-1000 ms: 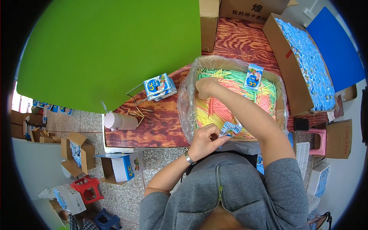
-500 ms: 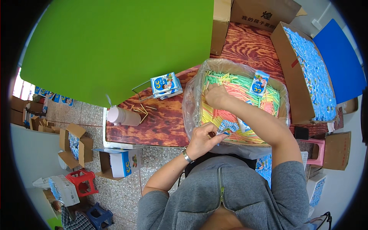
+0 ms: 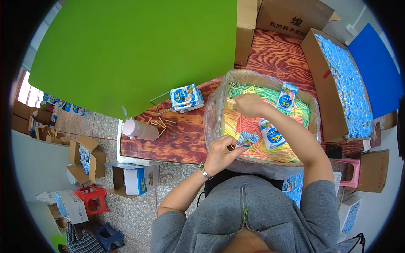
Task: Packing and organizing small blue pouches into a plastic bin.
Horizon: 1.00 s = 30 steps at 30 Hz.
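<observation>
Head view: sticks point(image 3: 249, 124) beneath right hand point(image 3: 249, 105), packet point(image 3: 248, 138) in left hand point(image 3: 223, 152)

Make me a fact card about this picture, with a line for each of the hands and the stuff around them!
Left hand: holds a small blue-and-white packet
Right hand: at the thin sticks; can't tell if it grips any
Stick colours: green, yellow, pinkish red
Box: cardboard, lined with clear plastic
On the sticks: a far packet and a nearer packet
Bottle: pale pink, on the table
</observation>
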### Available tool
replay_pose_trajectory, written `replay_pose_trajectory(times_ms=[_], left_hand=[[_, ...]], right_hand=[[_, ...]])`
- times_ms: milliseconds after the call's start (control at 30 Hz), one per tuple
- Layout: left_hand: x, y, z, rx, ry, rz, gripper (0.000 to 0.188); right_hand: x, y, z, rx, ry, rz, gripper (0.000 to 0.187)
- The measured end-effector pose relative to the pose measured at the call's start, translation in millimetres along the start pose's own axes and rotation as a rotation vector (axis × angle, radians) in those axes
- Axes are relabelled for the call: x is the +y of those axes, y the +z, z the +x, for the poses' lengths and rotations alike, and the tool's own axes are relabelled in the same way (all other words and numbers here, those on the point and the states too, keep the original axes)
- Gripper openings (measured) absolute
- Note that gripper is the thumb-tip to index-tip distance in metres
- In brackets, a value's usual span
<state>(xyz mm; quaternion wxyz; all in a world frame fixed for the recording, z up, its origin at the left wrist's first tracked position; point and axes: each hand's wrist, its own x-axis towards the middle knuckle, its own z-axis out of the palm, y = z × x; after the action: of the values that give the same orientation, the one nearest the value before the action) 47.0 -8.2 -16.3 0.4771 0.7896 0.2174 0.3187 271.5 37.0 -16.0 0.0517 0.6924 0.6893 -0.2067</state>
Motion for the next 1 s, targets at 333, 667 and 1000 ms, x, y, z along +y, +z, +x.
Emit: replay_pose_trajectory(times_ms=[333, 667, 1000], left_hand=[[-5, 10, 10, -0.008, -0.038, -0.003, 0.033], [-12, 11, 24, 0.011, -0.055, 0.069, 0.019], [-23, -4, 58, 0.187, 0.260, 0.377, 0.022]], right_hand=[[54, 35, -34, 0.290, 0.142, 1.686, 0.024], [79, 45, 4, 0.397, 0.598, 2.137, 0.024], [20, -66, -103, 0.086, 0.039, 0.815, 0.026]])
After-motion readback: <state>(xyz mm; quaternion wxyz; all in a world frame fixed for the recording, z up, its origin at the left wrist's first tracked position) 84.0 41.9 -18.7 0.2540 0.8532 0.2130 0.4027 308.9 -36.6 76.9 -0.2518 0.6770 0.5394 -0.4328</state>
